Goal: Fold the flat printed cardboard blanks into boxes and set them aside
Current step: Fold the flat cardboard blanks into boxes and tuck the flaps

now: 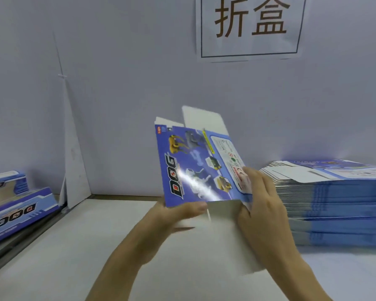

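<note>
Left hand (178,212) pinches the bottom edge of the blank (193,166), thumb on the printed face. Right hand (264,203) grips its lower right edge, fingers curled over the side panel. Blank is upright over mid-table and partly opened, with white flaps sticking out top and bottom. Can't tell if the bottom flap touches the table (74,246). Open room left of the hands. Right: tall stack of flat blanks (334,205) near the right hand, edges slightly fanned. Far left: folded boxes (20,210), glossy blue. Table matte white, wall (128,83) plain grey. Paper sign (251,27) up top, white card panel (74,159) leaning in the corner.
</note>
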`<state>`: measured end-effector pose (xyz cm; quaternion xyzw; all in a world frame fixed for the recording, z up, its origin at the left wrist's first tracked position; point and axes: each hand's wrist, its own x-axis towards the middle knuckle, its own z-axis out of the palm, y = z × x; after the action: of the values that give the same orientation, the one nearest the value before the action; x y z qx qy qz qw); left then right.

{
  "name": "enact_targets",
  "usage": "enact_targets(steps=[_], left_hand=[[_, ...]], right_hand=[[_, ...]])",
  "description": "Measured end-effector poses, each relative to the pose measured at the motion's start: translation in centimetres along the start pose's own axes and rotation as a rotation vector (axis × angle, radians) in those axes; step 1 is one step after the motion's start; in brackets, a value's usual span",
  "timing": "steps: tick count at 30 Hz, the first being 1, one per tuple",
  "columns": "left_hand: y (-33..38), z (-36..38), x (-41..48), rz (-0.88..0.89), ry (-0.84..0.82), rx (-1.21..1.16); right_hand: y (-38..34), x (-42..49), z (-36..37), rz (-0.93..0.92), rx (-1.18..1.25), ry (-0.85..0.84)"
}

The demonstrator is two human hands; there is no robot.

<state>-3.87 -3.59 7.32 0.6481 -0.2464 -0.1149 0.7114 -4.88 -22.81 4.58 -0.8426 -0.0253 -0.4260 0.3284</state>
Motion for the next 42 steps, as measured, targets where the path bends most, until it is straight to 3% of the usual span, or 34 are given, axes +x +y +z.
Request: enact_targets(steps=[2, 5, 7, 9, 13, 17, 21, 23, 29, 32, 37, 39, 42], left_hand=[[0.4, 0.0, -0.5, 0.015, -0.174, -0.288], [0.7, 0.6, -0.6, 0.149, -0.13, -0.481], [0.4, 0.6, -0.3, 0.28, 0.003, -0.458], [0.2, 0.7, -0.1, 0.344, -0.02, -0.429], [0.5, 0.4, 0.1, 0.235, -0.138, -0.483], [0.2, 0.3, 0.2, 0.239, -0.168, -0.448], [1.0, 0.3, -0.2, 0.181, -0.094, -0.359], [1.2, 0.2, -0.3, 0.171, -0.059, -0.327], [1.4, 0.0, 0.0, 0.138, 0.047, -0.26], [0.8, -1.1, 0.5, 0.137, 0.121, -0.257], [0.1, -2.8, 0.2, 0.133, 0.097, -0.133], [0.1, -3.0, 0.1, 0.132, 0.031, 0.051], [-0.3, -2.1, 0.2, 0.097, 0.02, 0.2]], right_hand=[[-0.2, -0.2, 0.3, -0.045, 0.016, -0.008], [-0.4, -0.6, 0.6, -0.119, 0.036, -0.019], [-0.5, -0.7, 0.7, -0.167, 0.078, 0.006], [-0.6, -0.8, 0.7, -0.175, 0.15, 0.045], [-1.2, -0.5, 0.6, -0.155, 0.255, 0.113], [-1.3, -0.5, 0.4, -0.178, 0.269, 0.0], [-1.4, -1.2, 1.0, -0.222, 0.312, -0.049], [-1.2, -1.1, 1.1, -0.166, 0.388, 0.007], [-1.1, -1.4, 1.5, 0.008, 0.65, -0.038], [-1.0, -0.8, 0.6, 0.035, 0.8, -0.184], [-1.2, 1.0, -2.8, 0.224, 1.553, -0.796], [-1.4, 1.3, -3.0, 0.293, 1.366, -0.805], [-2.4, 1.1, -2.0, 0.358, 0.922, -0.533]])
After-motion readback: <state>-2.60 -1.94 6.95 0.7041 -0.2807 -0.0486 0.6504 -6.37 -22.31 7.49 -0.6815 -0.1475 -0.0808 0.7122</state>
